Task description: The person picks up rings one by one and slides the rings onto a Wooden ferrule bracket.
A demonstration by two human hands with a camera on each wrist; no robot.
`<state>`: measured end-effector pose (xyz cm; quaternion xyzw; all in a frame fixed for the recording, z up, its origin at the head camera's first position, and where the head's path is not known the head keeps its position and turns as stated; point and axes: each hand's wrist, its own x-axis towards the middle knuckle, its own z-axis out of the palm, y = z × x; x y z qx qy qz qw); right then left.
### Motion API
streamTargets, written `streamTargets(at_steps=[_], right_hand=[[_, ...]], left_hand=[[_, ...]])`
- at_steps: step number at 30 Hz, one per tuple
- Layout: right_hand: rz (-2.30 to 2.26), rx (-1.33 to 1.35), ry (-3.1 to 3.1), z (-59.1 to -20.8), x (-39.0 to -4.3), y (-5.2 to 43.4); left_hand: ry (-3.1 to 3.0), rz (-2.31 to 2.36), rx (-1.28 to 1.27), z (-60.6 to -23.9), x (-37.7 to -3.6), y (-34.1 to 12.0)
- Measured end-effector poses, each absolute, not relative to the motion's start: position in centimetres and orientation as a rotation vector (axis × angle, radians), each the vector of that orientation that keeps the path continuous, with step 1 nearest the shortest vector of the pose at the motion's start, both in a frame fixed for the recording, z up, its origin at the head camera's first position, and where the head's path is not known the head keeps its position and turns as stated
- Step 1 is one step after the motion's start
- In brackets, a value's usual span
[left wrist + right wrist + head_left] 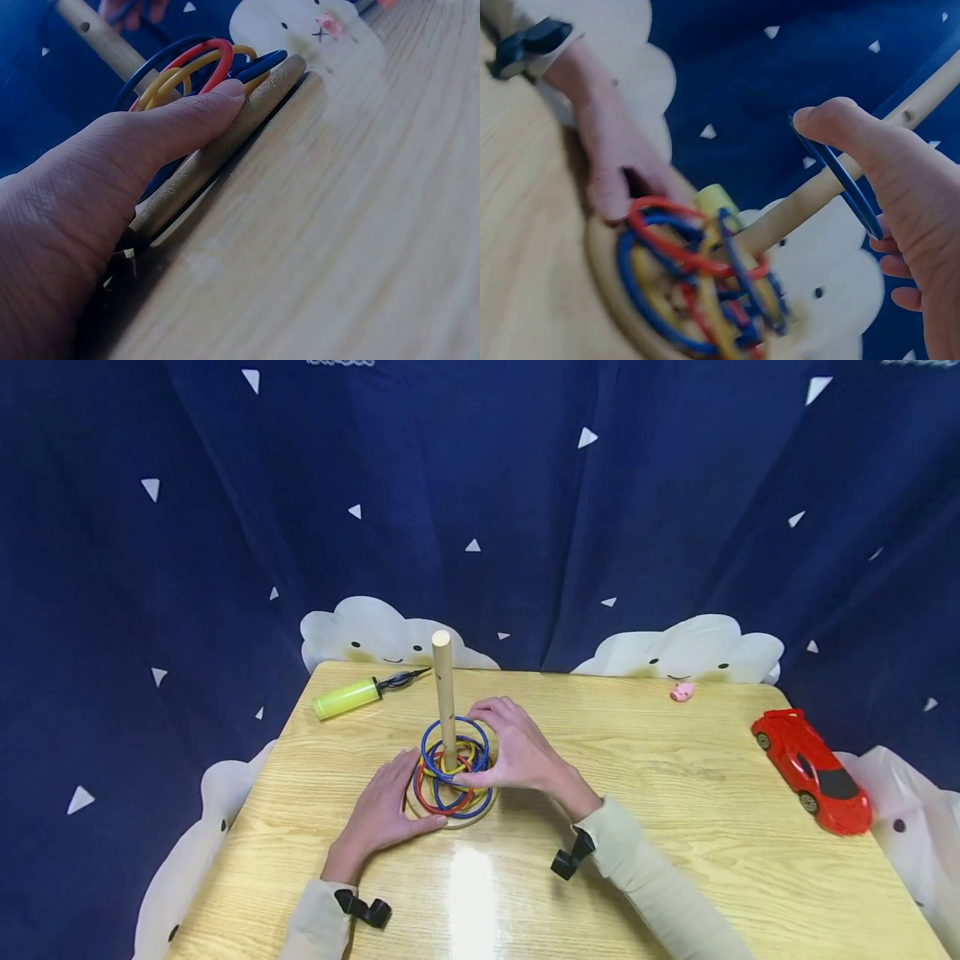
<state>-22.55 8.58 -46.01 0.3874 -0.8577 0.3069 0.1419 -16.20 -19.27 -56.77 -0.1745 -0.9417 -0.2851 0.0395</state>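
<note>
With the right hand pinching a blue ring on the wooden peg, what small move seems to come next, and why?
Probably lift the blue plastic ring straight up the upright wooden peg until it clears the top. The right hand pinches that ring, tilted above the other coloured rings, with the peg through it. The left hand presses on the round wooden base, steadying it.

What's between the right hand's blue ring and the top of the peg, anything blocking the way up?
Nothing visible. The right hand pinches a blue ring that circles the wooden peg; above it the peg is bare to its tip. The other rings lie lower, on the base, which the left hand steadies.
</note>
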Motion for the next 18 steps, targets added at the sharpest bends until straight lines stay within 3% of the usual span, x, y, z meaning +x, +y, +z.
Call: streamTargets(at_steps=[8,18], right_hand=[[0.731,1.127,-2.569,-50.1,-22.5,8.0],[0.722,1.131,-2.591,-51.6,-21.6,8.4]], left_hand=[[-2.892,-0.87,-0.547,-57.0,-16.3,-19.3],[-2.898,-0.854,-0.538,-57.2,-16.2,-19.6]])
